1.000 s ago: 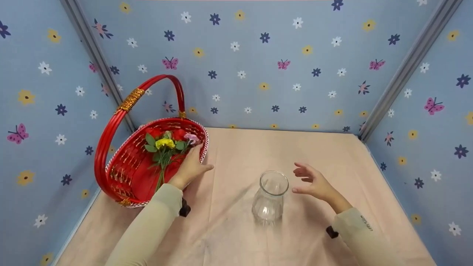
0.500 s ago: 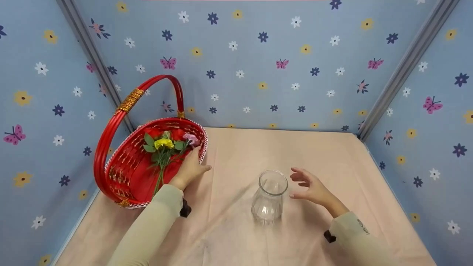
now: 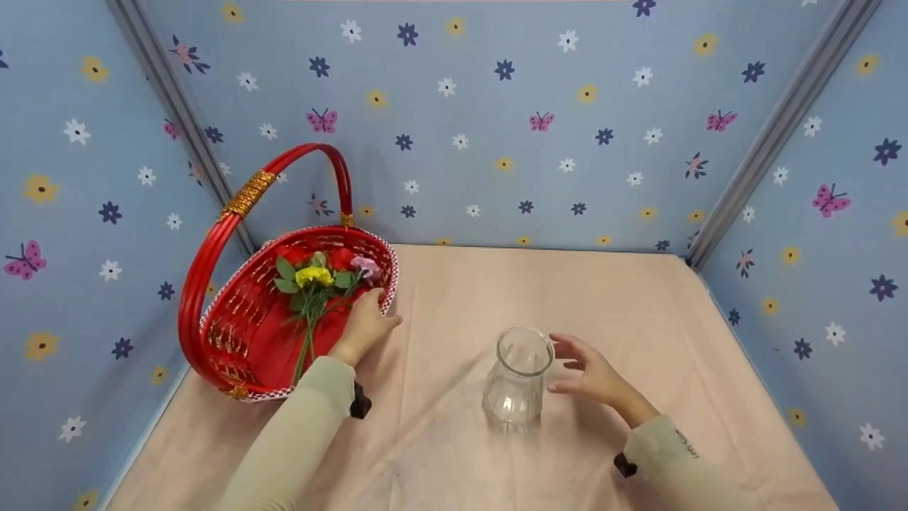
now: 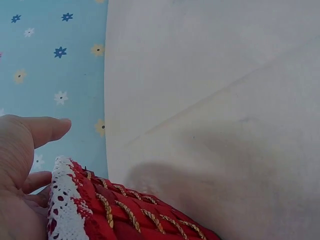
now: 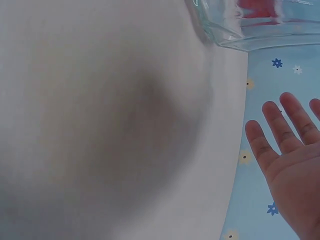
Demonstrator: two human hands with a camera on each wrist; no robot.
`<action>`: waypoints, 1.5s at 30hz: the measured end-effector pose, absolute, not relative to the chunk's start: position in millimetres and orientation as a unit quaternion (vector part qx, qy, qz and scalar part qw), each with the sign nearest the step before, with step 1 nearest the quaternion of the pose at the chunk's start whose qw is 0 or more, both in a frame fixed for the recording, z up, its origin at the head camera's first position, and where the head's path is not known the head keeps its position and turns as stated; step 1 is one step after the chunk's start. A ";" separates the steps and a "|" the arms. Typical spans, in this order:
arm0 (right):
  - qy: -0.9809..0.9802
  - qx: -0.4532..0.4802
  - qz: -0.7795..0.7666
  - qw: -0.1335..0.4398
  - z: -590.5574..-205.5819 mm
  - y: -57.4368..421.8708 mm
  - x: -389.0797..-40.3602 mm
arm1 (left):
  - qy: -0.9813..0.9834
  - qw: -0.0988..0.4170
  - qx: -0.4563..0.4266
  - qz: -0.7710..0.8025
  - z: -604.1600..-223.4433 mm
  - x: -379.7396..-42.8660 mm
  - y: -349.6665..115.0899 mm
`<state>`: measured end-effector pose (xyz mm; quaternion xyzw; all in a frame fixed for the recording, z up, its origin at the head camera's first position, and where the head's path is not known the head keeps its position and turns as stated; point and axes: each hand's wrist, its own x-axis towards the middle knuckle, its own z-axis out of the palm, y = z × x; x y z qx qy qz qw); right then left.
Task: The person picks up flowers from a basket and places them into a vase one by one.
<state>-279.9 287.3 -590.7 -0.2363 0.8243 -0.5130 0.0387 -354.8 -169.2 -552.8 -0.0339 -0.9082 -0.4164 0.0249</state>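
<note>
A red woven basket (image 3: 228, 330) with a tall arched handle stands at the left. Inside lie artificial flowers: a yellow flower (image 3: 313, 275), a pink flower (image 3: 366, 268) and red flowers (image 3: 340, 258), with green stems. My left hand (image 3: 363, 328) reaches over the basket's right rim, fingers inside below the pink flower, thumb stretched out apart from the rim. Its fingertips are partly hidden by the rim in the left wrist view. A clear glass vase (image 3: 514, 397) stands upright mid-table. Beside its right side my right hand (image 3: 589, 369) has its fingers spread, as the right wrist view shows.
A pale peach cloth (image 3: 454, 298) covers the table. Blue walls (image 3: 482, 177) with flower and butterfly patterns enclose the back and both sides. The basket sits close to the back-left corner.
My right hand has moved left and slightly nearer to me, up to the vase. My left hand has drawn back slightly from the pink flower. Basket and vase stay in place.
</note>
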 end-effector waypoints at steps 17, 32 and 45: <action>0.807 -0.229 -0.542 0.056 -610.2 272.8 -274.2 | -0.912 0.076 -0.025 -0.403 -558.6 -353.2 -169.9; 0.794 -0.233 -0.559 0.058 -624.3 262.3 -269.2 | -0.889 0.059 0.022 -0.453 -554.9 -349.6 -173.6; 0.788 -0.222 -0.570 0.069 -629.3 253.7 -261.3 | -0.876 0.060 0.039 -0.477 -555.0 -352.5 -175.4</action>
